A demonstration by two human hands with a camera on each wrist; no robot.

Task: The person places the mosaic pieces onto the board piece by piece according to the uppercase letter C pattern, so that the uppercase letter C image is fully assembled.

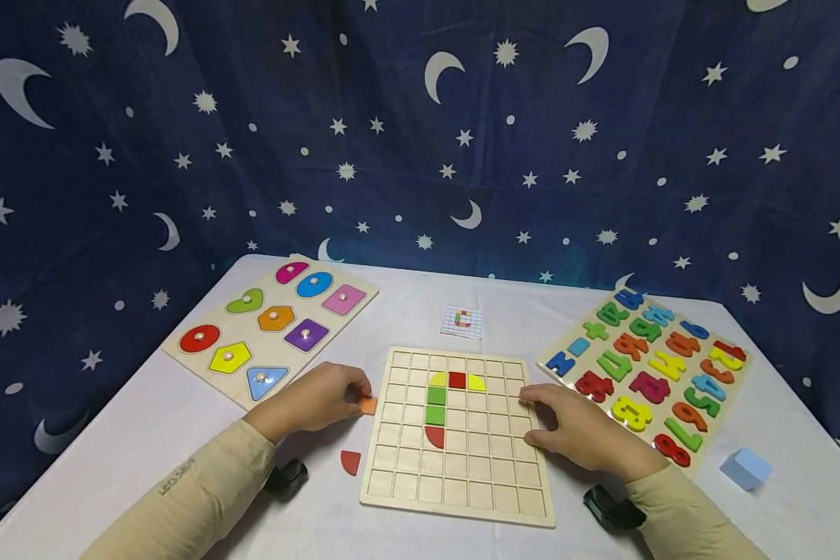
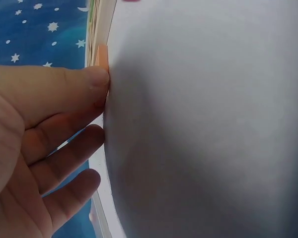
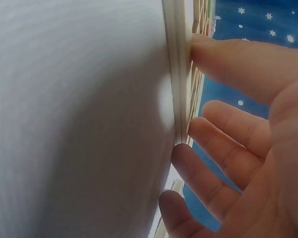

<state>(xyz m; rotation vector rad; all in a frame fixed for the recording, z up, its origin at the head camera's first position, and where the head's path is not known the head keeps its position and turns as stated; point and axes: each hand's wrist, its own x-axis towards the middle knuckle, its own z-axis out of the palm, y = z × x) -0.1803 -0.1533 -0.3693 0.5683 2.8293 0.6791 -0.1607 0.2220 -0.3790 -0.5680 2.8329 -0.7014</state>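
Observation:
Left of the wooden grid board (image 1: 462, 498), my left hand (image 1: 325, 398) pinches a small orange tile (image 1: 368, 406) between thumb and fingers, low over the cloth; the left wrist view shows the thumb on the orange tile (image 2: 103, 55). On the board sit a red square (image 1: 457, 380) between two yellow quarter-rounds (image 1: 476, 383), two green squares (image 1: 436, 395) and a red quarter-round (image 1: 435, 437). My right hand (image 1: 584, 428) rests its thumb and fingertips at the board's right edge, fingers relaxed. Another red quarter-round (image 1: 350, 463) lies on the cloth below my left hand.
Behind the grid stands a small pattern card (image 1: 462, 321) lying on the white cloth (image 1: 399, 311). A knobbed shape puzzle (image 1: 329, 330) is at left, a letter-and-number puzzle (image 1: 567, 350) at right. A light blue block (image 1: 746, 469) sits at the far right.

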